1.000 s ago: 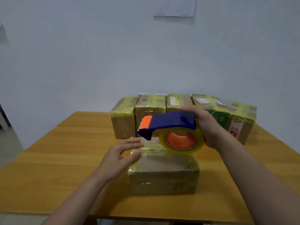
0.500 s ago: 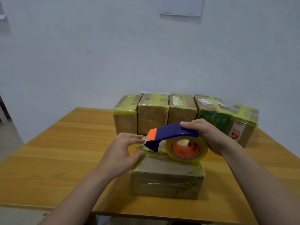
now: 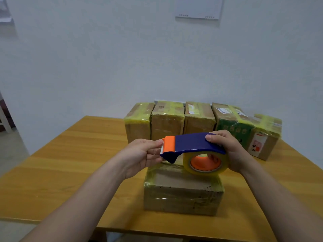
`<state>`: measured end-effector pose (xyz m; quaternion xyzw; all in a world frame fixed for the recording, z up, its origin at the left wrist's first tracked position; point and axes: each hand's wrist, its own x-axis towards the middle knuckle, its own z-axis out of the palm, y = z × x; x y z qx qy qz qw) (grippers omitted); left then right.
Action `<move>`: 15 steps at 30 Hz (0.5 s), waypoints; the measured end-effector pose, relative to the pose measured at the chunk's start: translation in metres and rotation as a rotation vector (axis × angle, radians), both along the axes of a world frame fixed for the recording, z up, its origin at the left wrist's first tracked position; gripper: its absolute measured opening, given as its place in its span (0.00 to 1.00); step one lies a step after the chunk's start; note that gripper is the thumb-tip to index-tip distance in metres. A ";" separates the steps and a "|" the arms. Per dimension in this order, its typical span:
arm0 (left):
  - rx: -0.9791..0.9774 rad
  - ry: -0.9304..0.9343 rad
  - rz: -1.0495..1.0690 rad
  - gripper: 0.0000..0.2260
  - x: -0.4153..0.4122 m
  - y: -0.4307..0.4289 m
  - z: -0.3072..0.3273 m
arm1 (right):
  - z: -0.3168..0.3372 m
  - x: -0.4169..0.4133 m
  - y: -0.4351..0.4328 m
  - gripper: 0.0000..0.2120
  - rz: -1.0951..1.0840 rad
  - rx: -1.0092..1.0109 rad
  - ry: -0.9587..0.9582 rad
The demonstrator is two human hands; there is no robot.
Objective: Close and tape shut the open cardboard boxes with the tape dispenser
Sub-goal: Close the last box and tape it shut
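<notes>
- Right hand (image 3: 232, 151) curls tight round the back of the blue tape dispenser (image 3: 194, 143), which it holds just over the near box (image 3: 181, 193).
- Left hand (image 3: 138, 154) has bent fingers pinching the orange tip. The clear tape end is too hard to see.
- That box sits on the table (image 3: 70, 163), flaps down, with some tape on it. More taped boxes (image 3: 167, 119) stand in a row behind.
- To do it well, I think: pull the tape out straight, press it flat on top, and keep fingers off the sharp teeth.
</notes>
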<state>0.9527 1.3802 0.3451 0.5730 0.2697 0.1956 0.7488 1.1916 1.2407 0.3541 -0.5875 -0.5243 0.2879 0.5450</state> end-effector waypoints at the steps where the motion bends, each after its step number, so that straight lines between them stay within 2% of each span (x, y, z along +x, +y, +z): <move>1: -0.042 -0.032 -0.005 0.13 0.001 0.001 0.001 | -0.001 0.001 -0.001 0.19 0.008 0.020 0.022; 3: -0.121 -0.092 -0.001 0.14 0.003 0.001 0.003 | -0.002 0.001 -0.002 0.18 0.014 0.061 0.075; 5: -0.197 -0.144 -0.002 0.12 0.005 -0.002 0.005 | -0.005 0.003 -0.002 0.21 0.020 0.099 0.131; 8: -0.296 -0.221 0.002 0.10 0.009 -0.010 0.004 | -0.008 0.005 0.000 0.35 0.039 0.133 0.217; 10: -0.306 -0.256 0.012 0.11 0.010 -0.011 0.001 | -0.011 0.004 0.000 0.48 0.039 0.145 0.258; 11: -0.294 -0.256 0.021 0.12 0.011 -0.011 0.000 | -0.012 0.004 0.000 0.51 0.040 0.149 0.270; 15: -0.281 -0.188 0.043 0.10 0.012 -0.006 -0.004 | -0.013 0.003 -0.002 0.54 0.037 0.152 0.283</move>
